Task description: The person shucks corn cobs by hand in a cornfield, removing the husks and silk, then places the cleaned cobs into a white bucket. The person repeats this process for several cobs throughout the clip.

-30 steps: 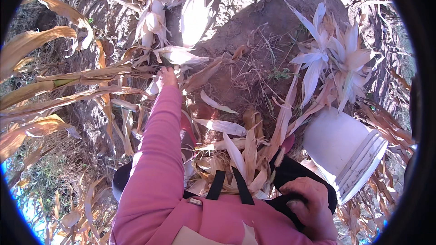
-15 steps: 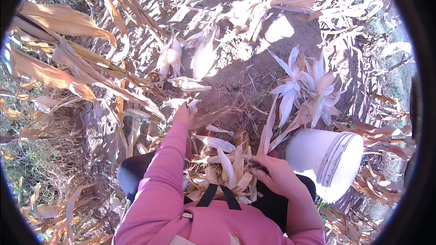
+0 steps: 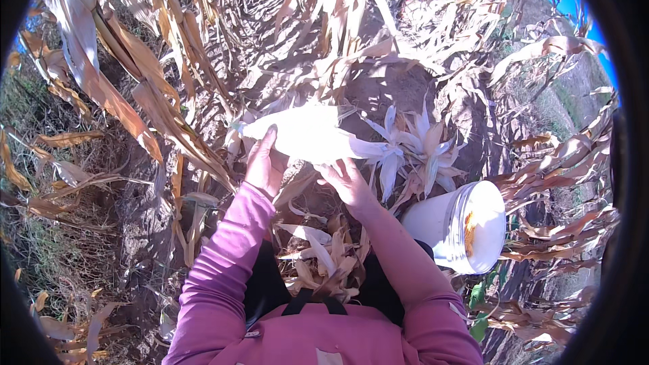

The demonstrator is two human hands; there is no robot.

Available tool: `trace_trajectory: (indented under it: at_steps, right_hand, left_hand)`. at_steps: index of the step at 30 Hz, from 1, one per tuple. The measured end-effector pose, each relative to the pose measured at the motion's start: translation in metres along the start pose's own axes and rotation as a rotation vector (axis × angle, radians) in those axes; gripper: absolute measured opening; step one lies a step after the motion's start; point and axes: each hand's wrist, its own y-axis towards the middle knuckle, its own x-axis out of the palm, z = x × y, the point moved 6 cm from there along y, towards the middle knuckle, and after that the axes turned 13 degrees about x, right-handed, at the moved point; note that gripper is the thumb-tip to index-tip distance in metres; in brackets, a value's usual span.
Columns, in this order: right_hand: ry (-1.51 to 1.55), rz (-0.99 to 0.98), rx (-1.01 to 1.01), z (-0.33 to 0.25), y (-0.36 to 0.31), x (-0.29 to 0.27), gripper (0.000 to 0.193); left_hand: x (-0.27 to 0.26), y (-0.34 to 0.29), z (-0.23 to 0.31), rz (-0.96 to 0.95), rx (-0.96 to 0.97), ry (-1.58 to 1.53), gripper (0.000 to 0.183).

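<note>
Sunlit, shadow-striped ground (image 3: 392, 88) strewn with dry leaves spreads beneath the hands. Nearest, on the body side of both hands, pale loose husks (image 3: 323, 257) heap up between the dark-trousered legs (image 3: 384, 284). Just beyond the fingers is the corn ear (image 3: 301, 136), its husk washed out by glare; the left hand (image 3: 262, 170) seems to grip its left end, thumb in front and fingers hidden, while the right hand (image 3: 351, 188) is loosely spread at its lower edge. A firm left hold near that end would probably steady it best, with the right fingers working at the husk's tip rather than its middle. Right of the right hand, a white bucket (image 3: 433, 226) leans, mouth turned away; splayed husks (image 3: 429, 152) lie beyond that hand, and withered stalks (image 3: 179, 118) stand farther off, ahead and leftward.
</note>
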Motion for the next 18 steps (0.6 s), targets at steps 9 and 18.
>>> trace_trajectory:
  at_steps: [9,18]
  right_hand:
    - [0.438,0.230,-0.117,-0.017,0.033,-0.053,0.033]
    - [-0.184,0.454,-0.316,-0.026,0.047,-0.086,0.026]
  left_hand:
    - [0.007,-0.014,-0.062,-0.085,-0.277,0.081,0.043]
    - [0.050,-0.031,-0.047,-0.752,0.636,1.309,0.054]
